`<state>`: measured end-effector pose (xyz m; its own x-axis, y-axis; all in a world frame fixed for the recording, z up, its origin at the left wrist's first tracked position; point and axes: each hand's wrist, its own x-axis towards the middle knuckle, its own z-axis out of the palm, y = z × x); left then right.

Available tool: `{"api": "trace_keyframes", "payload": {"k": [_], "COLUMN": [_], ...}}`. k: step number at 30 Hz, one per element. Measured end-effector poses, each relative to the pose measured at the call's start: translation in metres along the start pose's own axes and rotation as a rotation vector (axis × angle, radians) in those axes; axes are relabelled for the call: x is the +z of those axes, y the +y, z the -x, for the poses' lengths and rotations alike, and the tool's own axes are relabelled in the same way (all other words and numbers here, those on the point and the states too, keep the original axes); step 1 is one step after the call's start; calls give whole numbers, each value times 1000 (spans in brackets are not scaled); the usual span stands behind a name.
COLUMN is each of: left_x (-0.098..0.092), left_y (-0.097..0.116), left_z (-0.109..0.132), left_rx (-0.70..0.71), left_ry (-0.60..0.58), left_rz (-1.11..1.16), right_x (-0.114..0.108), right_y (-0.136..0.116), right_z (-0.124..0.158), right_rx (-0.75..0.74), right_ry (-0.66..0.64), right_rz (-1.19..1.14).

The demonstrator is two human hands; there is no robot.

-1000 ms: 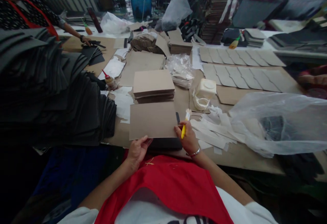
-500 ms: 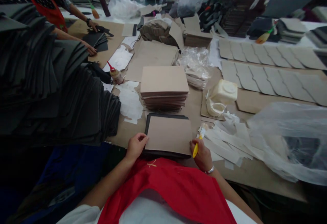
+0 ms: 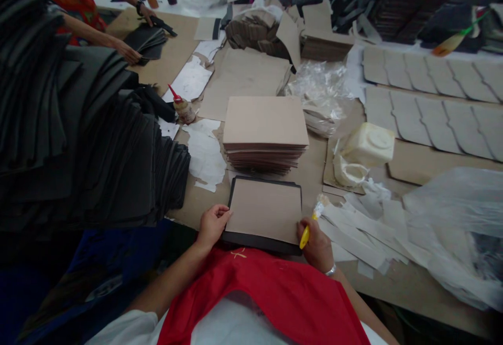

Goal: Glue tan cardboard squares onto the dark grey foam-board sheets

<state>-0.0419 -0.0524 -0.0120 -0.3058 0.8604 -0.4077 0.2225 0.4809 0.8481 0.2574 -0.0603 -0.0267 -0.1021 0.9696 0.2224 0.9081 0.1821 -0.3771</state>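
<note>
A beige cardboard sheet [image 3: 264, 209] lies on slightly larger black sheets [image 3: 259, 242], whose dark border shows around it. My left hand [image 3: 212, 225] pinches the cardboard's left edge between thumb and fingers. At the right edge is my right hand [image 3: 316, 244], closed around a brush [image 3: 305, 236] with a yellow handle, its whitish bristles pointing away from me. The fingertips of that hand touch the cardboard's side. Just beyond stands a neat stack of beige cardboard [image 3: 265, 122].
Tall piles of black sheets [image 3: 98, 151] crowd the left. A red-tipped glue bottle [image 3: 183, 108] stands beyond them. On the right are a cream plastic container [image 3: 369, 144], paper strips [image 3: 353, 224] and a plastic bag [image 3: 459, 229]. A co-worker's hands [image 3: 128, 52] handle black pieces at far left.
The cardboard has shifted slightly on the black sheets, so more black border shows at its near and right sides. Both hands stay at its edges. The camera view has tilted and turned a little.
</note>
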Motion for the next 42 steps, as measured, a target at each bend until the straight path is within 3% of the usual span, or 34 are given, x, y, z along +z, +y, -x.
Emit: {"api": "trace_keyframes", "payload": {"k": [3, 10, 22, 28, 35, 42], "left_x": [0, -1, 0, -1, -6, -14], "left_y": [2, 1, 8, 3, 16, 38], "left_z": [-1, -2, 4, -2, -11, -10], "left_rx": [-30, -19, -5, 40, 194, 517], "left_ry": [5, 8, -22, -29, -51, -68], "left_rz": [19, -25, -209, -286, -438, -825], "right_x": [-1, -7, -16, -18, -36, -50], "right_y": [-3, -10, -15, -18, -44, -43], "right_z": [-2, -3, -7, -11, -27, -35], "right_rx": [9, 155, 203, 210, 230, 155], "right_ry": [0, -155, -228, -351, -543, -453], "right_rz": [8, 1, 44, 140, 308, 435]}}
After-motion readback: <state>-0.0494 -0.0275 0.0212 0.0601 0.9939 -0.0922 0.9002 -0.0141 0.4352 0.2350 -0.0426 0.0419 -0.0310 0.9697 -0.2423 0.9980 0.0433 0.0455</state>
